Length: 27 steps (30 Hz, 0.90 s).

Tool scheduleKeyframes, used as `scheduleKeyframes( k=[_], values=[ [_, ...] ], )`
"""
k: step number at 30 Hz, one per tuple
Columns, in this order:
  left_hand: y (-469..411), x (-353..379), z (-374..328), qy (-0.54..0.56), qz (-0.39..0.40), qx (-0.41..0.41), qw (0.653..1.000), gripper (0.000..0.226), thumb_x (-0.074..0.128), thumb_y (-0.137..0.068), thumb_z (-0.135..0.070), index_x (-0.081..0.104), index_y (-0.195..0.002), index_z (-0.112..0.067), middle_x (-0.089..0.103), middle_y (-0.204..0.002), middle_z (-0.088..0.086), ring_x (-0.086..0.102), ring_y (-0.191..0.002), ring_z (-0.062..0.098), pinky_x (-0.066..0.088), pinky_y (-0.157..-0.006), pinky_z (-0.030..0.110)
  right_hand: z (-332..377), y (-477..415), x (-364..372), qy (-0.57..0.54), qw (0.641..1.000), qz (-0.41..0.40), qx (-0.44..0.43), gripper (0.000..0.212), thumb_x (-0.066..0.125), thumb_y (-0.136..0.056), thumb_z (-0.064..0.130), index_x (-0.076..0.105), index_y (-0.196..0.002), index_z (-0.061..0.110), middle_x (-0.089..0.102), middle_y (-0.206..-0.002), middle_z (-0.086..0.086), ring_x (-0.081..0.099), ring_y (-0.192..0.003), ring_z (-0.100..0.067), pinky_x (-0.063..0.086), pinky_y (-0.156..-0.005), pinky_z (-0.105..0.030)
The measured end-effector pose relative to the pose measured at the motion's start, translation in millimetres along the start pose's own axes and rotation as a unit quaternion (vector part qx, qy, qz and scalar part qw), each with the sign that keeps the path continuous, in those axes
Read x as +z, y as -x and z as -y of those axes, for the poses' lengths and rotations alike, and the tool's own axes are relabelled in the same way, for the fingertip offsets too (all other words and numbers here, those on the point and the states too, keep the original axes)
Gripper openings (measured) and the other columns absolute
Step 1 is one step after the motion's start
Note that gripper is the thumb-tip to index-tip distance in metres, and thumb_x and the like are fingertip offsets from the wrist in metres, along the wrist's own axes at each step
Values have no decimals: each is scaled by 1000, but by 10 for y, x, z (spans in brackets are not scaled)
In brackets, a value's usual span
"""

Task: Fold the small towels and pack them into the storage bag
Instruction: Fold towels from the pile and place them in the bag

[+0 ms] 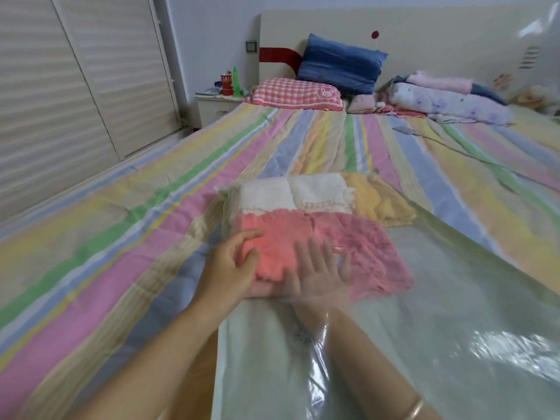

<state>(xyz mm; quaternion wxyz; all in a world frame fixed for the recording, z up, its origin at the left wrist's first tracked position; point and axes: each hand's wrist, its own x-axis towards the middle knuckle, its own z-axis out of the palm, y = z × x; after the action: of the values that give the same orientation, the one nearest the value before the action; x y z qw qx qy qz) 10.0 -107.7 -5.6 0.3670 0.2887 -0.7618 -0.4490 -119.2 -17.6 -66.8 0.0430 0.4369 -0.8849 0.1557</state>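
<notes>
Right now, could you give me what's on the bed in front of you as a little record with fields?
Surface: striped bed sheet
Storage bag: clear plastic, lying on the sheet
Inside the bag: pink towel, white towel, yellow towel
Right hand: inside the bag, fingers straight, flat on the pink towel
Left hand: at the bag's left edge beside the pink towel; grip unclear

Glossy clear plastic bag (454,298); fluffy cloth towels (348,244); matt cotton sheet (121,207).
</notes>
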Motion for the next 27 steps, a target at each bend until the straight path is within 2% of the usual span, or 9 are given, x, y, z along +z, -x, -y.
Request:
scheduleKeyframes(
  k=[4, 6, 8, 12, 15, 18, 22, 25, 27],
  values=[
    [208, 224, -236, -24, 37, 48, 998, 27, 54, -82, -15, 68, -101, -28, 67, -110, -13, 58, -104, -6, 38, -90, 4, -313, 485, -236, 49, 996, 48, -56, 71, 1, -85, 53, 16, -152, 34, 0, -162, 3, -11, -148, -23, -10, -115, -47],
    [341, 363, -432, -49, 87, 67, 993, 25, 57, -83, -15, 70, -99, -31, 69, -107, -17, 59, -104, -5, 40, -91, 8, -518, 749, -372, 33, 997, 28, -63, 70, -3, -83, 55, 12, -151, 42, -8, -160, 11, -15, -147, -14, -11, -117, -41],
    [474, 530, -677, -81, 123, 106, 983, 23, 58, -83, -18, 73, -96, -28, 70, -103, -17, 59, -102, -2, 42, -90, 11, -726, 1023, -496, 43, 997, 38, -56, 72, -10, -87, 59, 13, -152, 38, -2, -161, 9, -5, -149, -14, -2, -117, -39],
    [732, 922, -1106, -65, 238, 111, 963, 23, 58, -89, -15, 73, -103, -25, 71, -107, -16, 59, -105, -5, 38, -92, 5, -1247, 1414, -712, 56, 994, 96, 18, 66, 0, -99, 53, 45, -133, 18, 60, -132, -9, 61, -116, -27, 36, -99, -41],
    [905, 1235, -1269, -58, 291, 117, 948, 23, 57, -91, -16, 71, -107, -25, 69, -110, -16, 59, -107, -5, 39, -95, 9, -1668, 1666, -942, 68, 994, 70, 45, 74, 4, -94, 65, 43, -132, 16, 57, -133, -12, 61, -115, -28, 34, -97, -35],
    [1076, 1532, -1382, -58, 312, 124, 940, 23, 56, -91, -17, 70, -106, -26, 69, -106, -17, 61, -99, -5, 42, -86, 10, -2155, 1906, -1150, 81, 992, 49, 83, 90, 4, -76, 75, 32, -148, 27, 22, -154, 4, 34, -141, -23, 26, -113, -32],
    [1248, 1914, -1519, -69, 339, 111, 932, 24, 54, -91, -19, 69, -106, -29, 67, -104, -19, 64, -81, 3, 45, -70, 15, -2485, 2405, -1467, -54, 994, 36, 86, 48, 47, -90, 22, 50, -138, 19, 35, -145, 15, 29, -141, -9, 15, -108, -8],
    [1344, 2230, -1635, -76, 360, 119, 922, 24, 53, -91, -18, 68, -106, -29, 67, -106, -17, 57, -66, -4, 38, -61, 10, -2497, 2657, -1706, -151, 980, -97, 81, 47, 40, -74, 2, 76, -97, 23, 69, -113, 17, 59, -112, 2, 43, -90, -11],
    [1383, 2438, -1714, -83, 371, 127, 916, 22, 53, -92, -19, 68, -106, -27, 68, -106, -16, 53, -63, -7, 37, -61, 11, -2543, 2785, -1819, -170, 964, -181, 89, 40, 44, -69, -1, 74, -72, 25, 72, -80, 21, 65, -73, 4, 43, -64, -9]
  ],
)
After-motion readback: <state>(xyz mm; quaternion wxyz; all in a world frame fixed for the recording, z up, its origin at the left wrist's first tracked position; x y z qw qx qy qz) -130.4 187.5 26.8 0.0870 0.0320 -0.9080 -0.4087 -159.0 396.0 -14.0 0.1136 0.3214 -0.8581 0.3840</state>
